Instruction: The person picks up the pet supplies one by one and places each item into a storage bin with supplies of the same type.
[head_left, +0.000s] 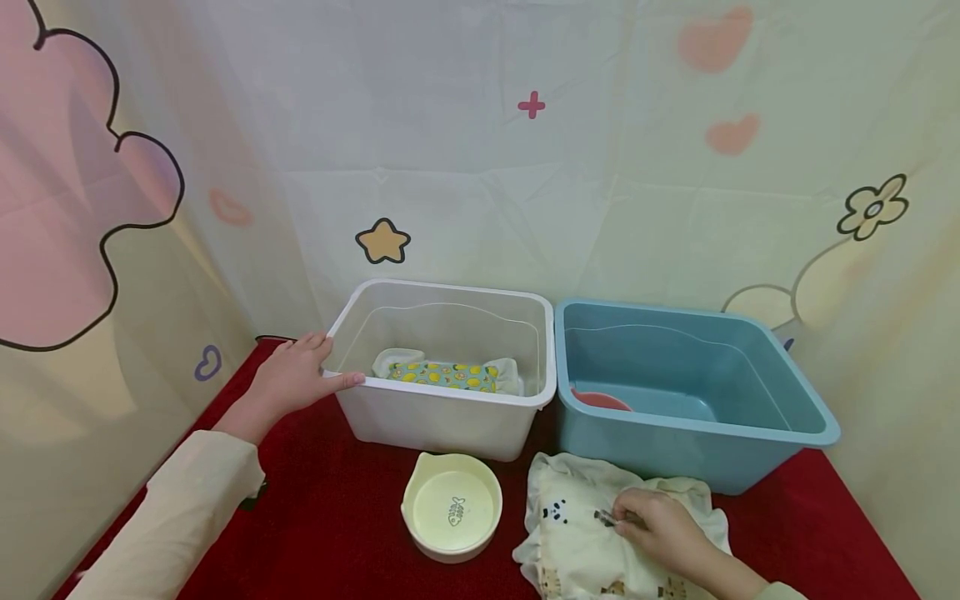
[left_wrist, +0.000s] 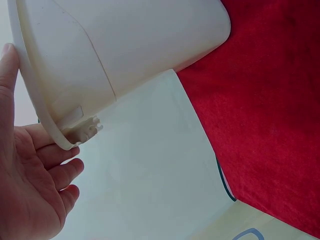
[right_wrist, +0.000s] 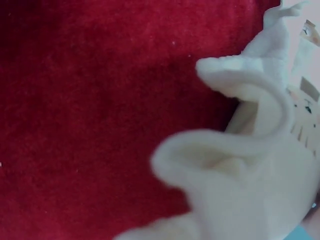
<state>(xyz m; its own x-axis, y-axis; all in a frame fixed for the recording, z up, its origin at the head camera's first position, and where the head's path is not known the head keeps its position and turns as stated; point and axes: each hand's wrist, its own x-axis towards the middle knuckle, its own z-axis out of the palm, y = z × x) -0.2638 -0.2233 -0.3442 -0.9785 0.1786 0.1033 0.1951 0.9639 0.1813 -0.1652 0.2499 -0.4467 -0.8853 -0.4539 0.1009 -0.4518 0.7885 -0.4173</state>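
Note:
My left hand (head_left: 296,379) grips the left corner of a white plastic bin (head_left: 442,417), thumb along the front rim and fingers over the side. In the left wrist view, the fingers bend around the bin's rim (left_wrist: 35,95). My right hand (head_left: 660,529) pinches the top of a cream ruffled cushion (head_left: 577,550) printed with small animal faces. A small dark-grey patch shows right at those fingertips. In the right wrist view, the cushion's ruffle (right_wrist: 225,145) stands close to the camera, and only a blurred edge of the hand shows.
Inside the white bin lies a small lemon-print cushion (head_left: 450,375). A blue bin (head_left: 675,429) stands right of it, holding a red curved-edged item (head_left: 600,402). A pale yellow bowl (head_left: 453,546) with a fishbone drawing sits on the red cloth (head_left: 330,517). Printed curtain (head_left: 450,142) hangs behind.

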